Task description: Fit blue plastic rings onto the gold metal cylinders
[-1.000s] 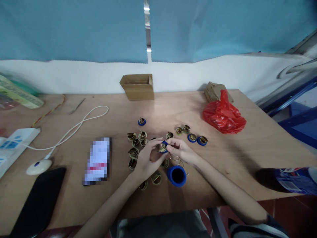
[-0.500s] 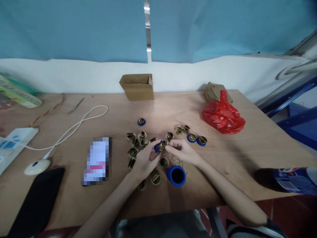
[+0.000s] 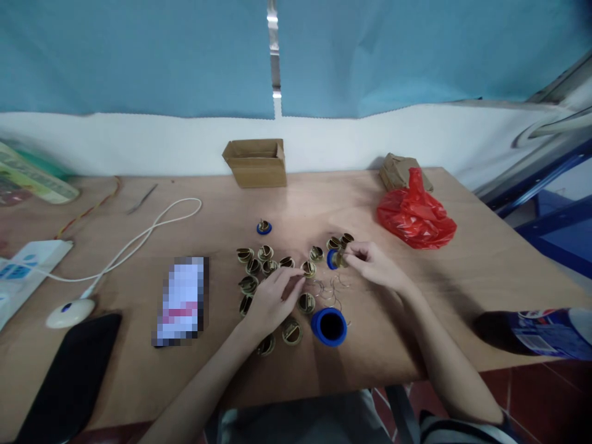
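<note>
My right hand [image 3: 375, 266] pinches a small blue-rimmed brass part [image 3: 333, 259] and holds it just above the table near other brass parts [image 3: 343, 240]. My left hand [image 3: 272, 301] rests lower, fingers loosely spread and reaching toward a brass part [image 3: 308, 269] in the cluster of several brass caps [image 3: 253, 266]. Thin wire springs [image 3: 329, 291] lie between the hands. A larger blue ring [image 3: 329, 327] sits just in front of them. One more blue-rimmed part [image 3: 264, 227] lies alone farther back.
On the wooden table [image 3: 485, 265] are a red plastic bag [image 3: 415, 216], a small open cardboard box [image 3: 257, 161], a brown packet [image 3: 400, 170], a pixelated card [image 3: 182, 300], a white mouse [image 3: 69, 312] with cable, a black pad [image 3: 69, 376] and a blue can [image 3: 546, 333].
My right hand has carried the blue-rimmed part away to the right and back, toward the far brass parts. My left hand let go of it and opened, staying over the cluster.
</note>
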The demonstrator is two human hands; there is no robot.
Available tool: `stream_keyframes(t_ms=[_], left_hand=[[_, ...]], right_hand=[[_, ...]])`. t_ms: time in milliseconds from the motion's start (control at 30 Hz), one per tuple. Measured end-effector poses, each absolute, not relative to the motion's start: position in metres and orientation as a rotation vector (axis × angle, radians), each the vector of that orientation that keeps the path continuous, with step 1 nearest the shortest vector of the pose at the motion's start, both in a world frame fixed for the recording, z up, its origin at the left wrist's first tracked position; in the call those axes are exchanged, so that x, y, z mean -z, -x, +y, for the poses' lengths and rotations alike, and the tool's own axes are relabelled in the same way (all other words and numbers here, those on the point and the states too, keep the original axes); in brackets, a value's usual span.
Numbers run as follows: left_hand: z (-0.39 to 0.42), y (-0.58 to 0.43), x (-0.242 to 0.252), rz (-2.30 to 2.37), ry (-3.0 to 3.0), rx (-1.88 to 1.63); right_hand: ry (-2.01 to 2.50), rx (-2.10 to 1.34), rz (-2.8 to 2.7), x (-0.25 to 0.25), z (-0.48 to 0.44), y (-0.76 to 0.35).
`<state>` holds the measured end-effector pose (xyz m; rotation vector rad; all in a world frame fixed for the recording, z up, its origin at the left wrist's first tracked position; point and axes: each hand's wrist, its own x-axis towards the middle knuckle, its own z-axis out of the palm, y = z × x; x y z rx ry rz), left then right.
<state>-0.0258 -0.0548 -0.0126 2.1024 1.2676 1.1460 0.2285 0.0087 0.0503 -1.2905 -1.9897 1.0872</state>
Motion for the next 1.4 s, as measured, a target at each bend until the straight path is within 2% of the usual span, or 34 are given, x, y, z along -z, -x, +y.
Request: stream_keyframes(t_ms=[133, 233, 333, 467, 567, 667, 800, 967, 1200, 1300, 1400], left_hand=[[-0.054, 0.026, 0.006, 1.295, -2.157, -1.119], [-0.054, 0.025, 0.004, 1.265, -2.153, -1.097], [-0.055, 0.024, 0.003, 1.244, -2.179, -1.103], [-0.054, 0.025, 0.006, 1.246, -2.241, -1.09], [-0.054, 0.025, 0.008, 1.252, -2.241, -1.061], [-0.054, 0.025, 0.008, 1.253, -2.238, -1.053], [-0.053, 0.025, 0.008, 1.25, -2.235, -1.038], [-0.054, 0.025, 0.006, 1.243, -2.198, -1.002], [-0.056, 0.024, 0.005, 1.256, -2.162, -0.951], [-0.055, 0.024, 0.006, 1.25, -2.185, -0.965], [-0.054, 0.025, 0.007, 1.26, -2.21, -1.019]], right_hand=[[1.395, -1.234, -2.138, -0.065, 0.012, -0.257], [1.677, -1.318, -2.234, -0.073, 0.011, -0.267], [1.885, -1.333, -2.3, -0.076, 0.01, -0.272], [1.916, -1.268, -2.394, -0.07, 0.014, -0.279], [1.776, -1.185, -2.435, -0.064, 0.017, -0.284], [1.532, -1.269, -2.335, -0.066, 0.015, -0.281], [1.014, -1.495, -2.129, -0.08, 0.001, -0.258], [0.356, -1.62, -2.186, -0.088, -0.015, -0.221], [0.275, -1.791, -2.091, -0.08, -0.024, -0.206], [0.332, -1.84, -1.889, -0.074, -0.024, -0.208], [0.517, -1.705, -1.65, -0.059, -0.017, -0.207]])
